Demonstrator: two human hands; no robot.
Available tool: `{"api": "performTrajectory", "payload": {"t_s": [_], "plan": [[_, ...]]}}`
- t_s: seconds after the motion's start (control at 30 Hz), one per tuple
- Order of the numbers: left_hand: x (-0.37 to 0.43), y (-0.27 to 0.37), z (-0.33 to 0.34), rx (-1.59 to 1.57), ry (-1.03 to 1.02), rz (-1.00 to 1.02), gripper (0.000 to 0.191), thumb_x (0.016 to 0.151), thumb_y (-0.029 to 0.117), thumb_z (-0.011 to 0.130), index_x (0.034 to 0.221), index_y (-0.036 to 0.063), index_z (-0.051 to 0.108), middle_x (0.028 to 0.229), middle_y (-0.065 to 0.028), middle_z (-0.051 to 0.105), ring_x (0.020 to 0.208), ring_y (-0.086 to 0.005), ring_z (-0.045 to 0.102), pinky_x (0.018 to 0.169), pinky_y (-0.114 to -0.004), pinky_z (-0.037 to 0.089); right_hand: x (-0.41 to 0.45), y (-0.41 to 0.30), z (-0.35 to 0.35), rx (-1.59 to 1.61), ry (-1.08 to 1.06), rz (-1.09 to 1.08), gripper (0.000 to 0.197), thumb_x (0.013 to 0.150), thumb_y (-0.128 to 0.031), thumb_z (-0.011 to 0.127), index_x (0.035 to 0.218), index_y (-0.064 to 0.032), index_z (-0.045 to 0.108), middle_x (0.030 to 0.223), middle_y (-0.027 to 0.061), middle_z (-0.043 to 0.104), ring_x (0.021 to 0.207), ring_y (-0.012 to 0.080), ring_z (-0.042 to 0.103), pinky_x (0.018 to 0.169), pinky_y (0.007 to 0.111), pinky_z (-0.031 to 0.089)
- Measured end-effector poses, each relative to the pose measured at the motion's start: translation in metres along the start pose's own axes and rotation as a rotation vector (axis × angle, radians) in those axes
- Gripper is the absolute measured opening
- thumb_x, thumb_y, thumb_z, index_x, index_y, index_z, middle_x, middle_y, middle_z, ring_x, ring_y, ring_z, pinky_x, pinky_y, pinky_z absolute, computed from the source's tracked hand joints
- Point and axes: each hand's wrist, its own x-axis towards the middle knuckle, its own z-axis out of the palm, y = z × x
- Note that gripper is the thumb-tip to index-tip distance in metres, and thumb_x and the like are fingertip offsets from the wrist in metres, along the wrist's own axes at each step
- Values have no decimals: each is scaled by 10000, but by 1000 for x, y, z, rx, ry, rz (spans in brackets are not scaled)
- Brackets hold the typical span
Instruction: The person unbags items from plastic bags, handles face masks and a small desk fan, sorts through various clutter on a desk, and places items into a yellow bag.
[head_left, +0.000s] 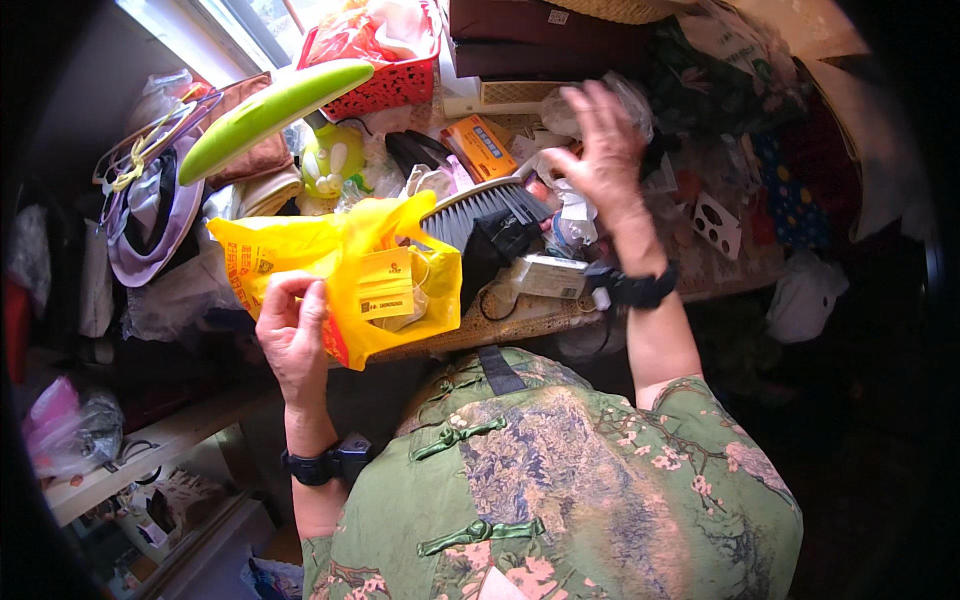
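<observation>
My left hand (294, 330) pinches the near side of a yellow plastic bag (300, 244) between thumb and fingers. Inside the bag's opening lies a yellow printed packet (385, 283) with white loops beside it. My right hand (600, 142) is raised over the back of the cluttered table, fingers spread and a little blurred, holding nothing that I can see. Behind it is a crumpled clear plastic bag (634, 105). Between my hands lies a brush with grey bristles (480, 211). A black cloth item (501, 238) and a white box with print (551, 275) sit near the table's edge.
A green desk lamp (270, 120) arches over the left side. An orange box (480, 148) lies behind the brush. At the back stand a red plastic basket (397, 82) and a dark box (547, 37). A lilac visor hat (154, 217) hangs at left, above a shelf (82, 495).
</observation>
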Motion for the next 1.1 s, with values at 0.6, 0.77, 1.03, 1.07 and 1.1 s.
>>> {"api": "performTrajectory", "payload": {"t_s": [0.6, 0.77, 1.03, 1.07, 1.1], "plan": [[-15, -2, 28, 427, -211, -149, 161, 836, 34, 634, 857, 26, 475, 737, 14, 489, 654, -46, 420, 569, -204, 369, -75, 73, 17, 187, -248, 298, 465, 711, -159, 697, 1140, -102, 530, 1115, 153, 554, 1038, 360, 537, 916, 411, 440], [-11, 0, 29, 145, -129, -111, 71, 883, 3, 579, 907, 18, 514, 799, 13, 553, 738, -41, 498, 696, -176, 404, -97, 48, 52, 59, -215, 247, 707, 582, -324, 826, 1182, -107, 523, 1143, 159, 550, 1071, 361, 528, 930, 414, 441], [-6, -6, 10, -267, -23, -176, 162, 892, 0, 555, 1050, 12, 520, 930, -92, 652, 845, -148, 629, 810, -282, 501, -64, 52, 25, 1540, -82, 826, 520, 659, 51, 645, 1164, -46, 566, 1053, 71, 635, 988, 185, 592, 891, 321, 460], [-5, -4, 11, -308, -64, -202, 170, 896, 6, 552, 1062, 6, 519, 929, -95, 651, 844, -156, 629, 800, -291, 507, -66, 48, 28, 1319, -166, 590, 479, 678, 42, 647, 1144, -52, 587, 1048, 44, 635, 974, 168, 589, 887, 319, 462], [-5, -4, 12, -347, -104, -229, 179, 899, 12, 550, 1075, 0, 518, 928, -97, 651, 844, -164, 630, 790, -301, 513, -66, 30, 24, 1342, -252, 494, 441, 696, 26, 650, 1127, -56, 605, 1044, 30, 638, 965, 158, 589, 884, 318, 464]]}}
